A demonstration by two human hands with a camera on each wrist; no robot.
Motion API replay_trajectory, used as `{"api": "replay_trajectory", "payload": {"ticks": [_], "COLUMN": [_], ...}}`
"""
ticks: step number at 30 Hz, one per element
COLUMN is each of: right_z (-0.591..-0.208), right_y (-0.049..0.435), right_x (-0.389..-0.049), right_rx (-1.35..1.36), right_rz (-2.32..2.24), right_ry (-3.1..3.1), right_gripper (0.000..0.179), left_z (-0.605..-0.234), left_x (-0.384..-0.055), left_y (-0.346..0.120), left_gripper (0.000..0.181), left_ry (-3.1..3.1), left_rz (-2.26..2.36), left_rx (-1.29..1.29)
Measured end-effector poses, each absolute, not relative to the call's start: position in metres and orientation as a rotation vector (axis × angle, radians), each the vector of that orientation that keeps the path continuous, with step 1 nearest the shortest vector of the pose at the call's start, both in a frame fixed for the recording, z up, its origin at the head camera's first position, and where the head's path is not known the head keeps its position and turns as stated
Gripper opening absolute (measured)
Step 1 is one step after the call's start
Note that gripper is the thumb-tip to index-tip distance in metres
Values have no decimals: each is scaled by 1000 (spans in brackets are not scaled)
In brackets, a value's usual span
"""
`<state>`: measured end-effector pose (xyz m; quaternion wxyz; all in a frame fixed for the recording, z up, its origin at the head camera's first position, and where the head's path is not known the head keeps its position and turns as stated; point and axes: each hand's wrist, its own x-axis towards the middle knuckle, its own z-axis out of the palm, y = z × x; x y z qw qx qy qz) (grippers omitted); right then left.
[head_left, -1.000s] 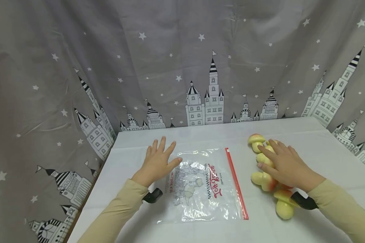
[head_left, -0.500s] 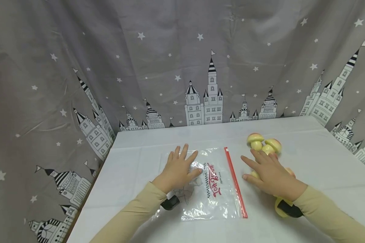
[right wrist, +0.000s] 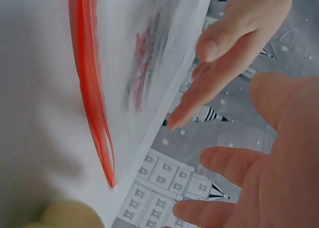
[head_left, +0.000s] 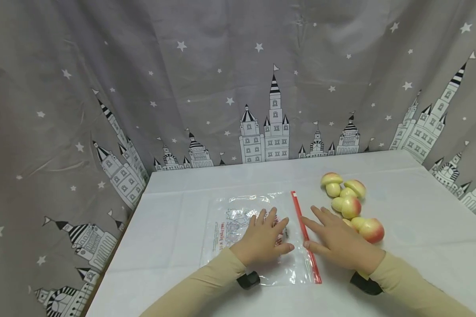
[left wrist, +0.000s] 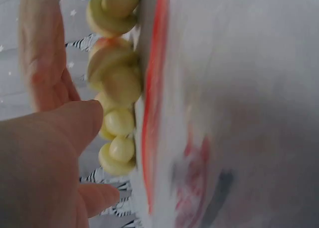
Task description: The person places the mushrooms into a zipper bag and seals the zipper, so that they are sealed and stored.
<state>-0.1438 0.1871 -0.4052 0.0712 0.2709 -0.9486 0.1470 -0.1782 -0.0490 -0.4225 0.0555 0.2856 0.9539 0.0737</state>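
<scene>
A clear zip bag (head_left: 218,240) with red print lies flat on the white table, its red zip edge (head_left: 296,207) on the right side. Over the bag's right half hovers my left hand (head_left: 263,240), fingers spread and holding nothing; it hides part of the print. My right hand (head_left: 341,244) is just right of the red edge, fingers extended, thumb and index tips reaching over that edge. Both wrist views show a gap between the hands and the bag. Several yellow toy mushrooms (head_left: 346,206) with reddish caps lie beyond and beside my right hand, which partly hides some.
The white cloth-covered table (head_left: 174,211) extends on both sides of the bag. Behind it hangs a grey curtain (head_left: 206,79) printed with stars and castles. A dark wrist camera (head_left: 247,280) sits under the left wrist, another dark wrist camera (head_left: 366,284) under the right.
My left hand has moved right and nearer across the bag. The right hand has moved left from over the mushrooms to the red zip edge, uncovering more mushrooms. The bag stays put.
</scene>
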Motion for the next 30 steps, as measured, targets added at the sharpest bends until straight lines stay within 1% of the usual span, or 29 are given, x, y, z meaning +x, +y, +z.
{"api": "replay_trajectory", "payload": {"ticks": [12,19,23,30], "right_z": [-426,-436,-440,-448], "right_y": [178,179,181,185], "right_x": [-135,-133,-132,-131], "right_rx": [871,844,814,811], "right_rz": [636,714,712,618], "right_ry": [-2924,-2995,-3028,-2965], "right_gripper": [59,62,65,69], "left_z": [-449,-456,-458,-461], "left_x": [-166,-163,-164,-164], "left_y": [-36,-34,-32,-32], "left_gripper": [72,71,75,75], "left_ry": [2888,2926,2940,2939], "left_rz": [228,204,191,232], "left_rx": [896,894,889,896]}}
